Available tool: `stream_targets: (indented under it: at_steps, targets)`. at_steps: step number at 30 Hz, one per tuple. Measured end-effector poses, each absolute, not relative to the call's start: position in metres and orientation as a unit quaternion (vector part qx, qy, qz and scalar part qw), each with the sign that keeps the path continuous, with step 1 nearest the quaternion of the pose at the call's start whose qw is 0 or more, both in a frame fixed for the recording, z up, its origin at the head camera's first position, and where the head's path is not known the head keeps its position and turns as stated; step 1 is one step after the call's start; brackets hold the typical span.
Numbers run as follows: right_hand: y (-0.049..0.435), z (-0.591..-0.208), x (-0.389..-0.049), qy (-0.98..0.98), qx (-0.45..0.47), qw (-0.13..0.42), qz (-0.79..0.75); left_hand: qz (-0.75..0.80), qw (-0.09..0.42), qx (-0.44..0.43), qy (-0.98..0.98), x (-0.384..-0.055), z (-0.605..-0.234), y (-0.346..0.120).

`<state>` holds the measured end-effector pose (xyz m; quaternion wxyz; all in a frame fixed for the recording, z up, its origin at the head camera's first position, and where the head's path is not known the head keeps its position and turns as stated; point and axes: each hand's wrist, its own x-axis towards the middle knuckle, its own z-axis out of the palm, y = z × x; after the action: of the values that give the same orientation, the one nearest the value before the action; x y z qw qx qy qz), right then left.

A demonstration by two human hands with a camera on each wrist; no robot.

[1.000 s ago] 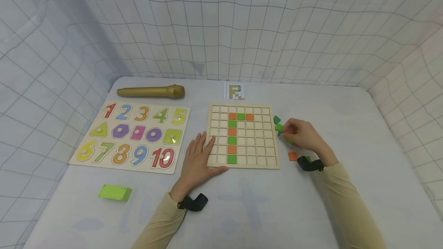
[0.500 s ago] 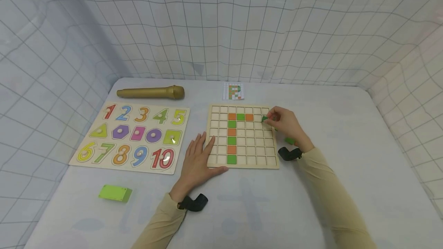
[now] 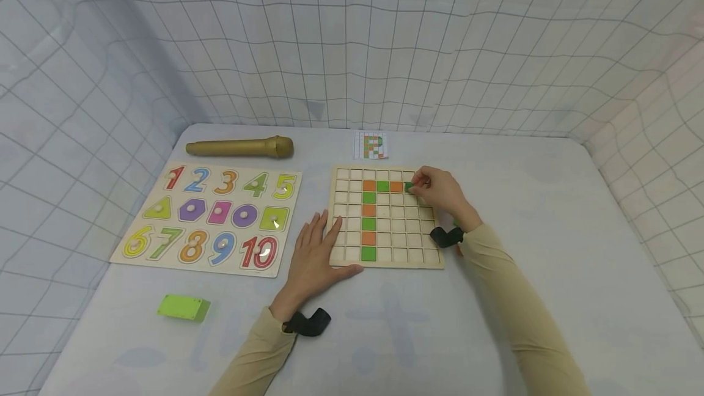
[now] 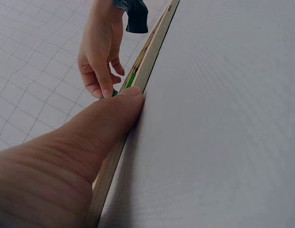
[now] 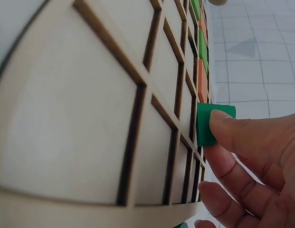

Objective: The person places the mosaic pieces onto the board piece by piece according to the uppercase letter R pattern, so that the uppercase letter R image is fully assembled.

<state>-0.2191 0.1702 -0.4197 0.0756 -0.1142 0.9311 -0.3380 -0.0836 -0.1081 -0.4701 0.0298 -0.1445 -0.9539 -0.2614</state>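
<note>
A wooden grid board lies in the middle of the table, with orange and green square tiles in one column and along one row near its top. Between thumb and fingers, my right hand pinches a dark green tile at the right end of that row, beside an orange tile. In the right wrist view this tile is tilted against the grid. My left hand rests with spread, straight fingers on the board's left edge, its thumb along the front edge.
Left of the board lies a number puzzle, with a gold toy microphone behind it. A green block sits front left. Behind the board is a small pattern card. Loose pieces beside the board are mostly hidden by my right arm.
My right hand has picked up the dark green tile from the loose pieces right of the board and moved left with it to the upper row. My left hand stays put.
</note>
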Motion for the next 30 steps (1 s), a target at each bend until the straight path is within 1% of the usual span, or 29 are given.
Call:
stream_targets:
  at_steps: [13,22,30]
  targets:
    - [0.1688,-0.4232,-0.2227,0.939,-0.100,0.071,-0.320,-0.260,0.037,-0.147,-0.954,-0.0842,-0.4703,-0.1082]
    - [0.1680,-0.4212,-0.2199,0.950,-0.098,0.059,-0.292,-0.264,0.028,-0.144,-0.953,-0.0838,-0.4692,-0.1076]
    - [0.1726,-0.4219,-0.2176,0.946,-0.119,0.061,-0.294,-0.266,0.029,-0.144,-0.953,-0.0837,-0.4698,-0.1078]
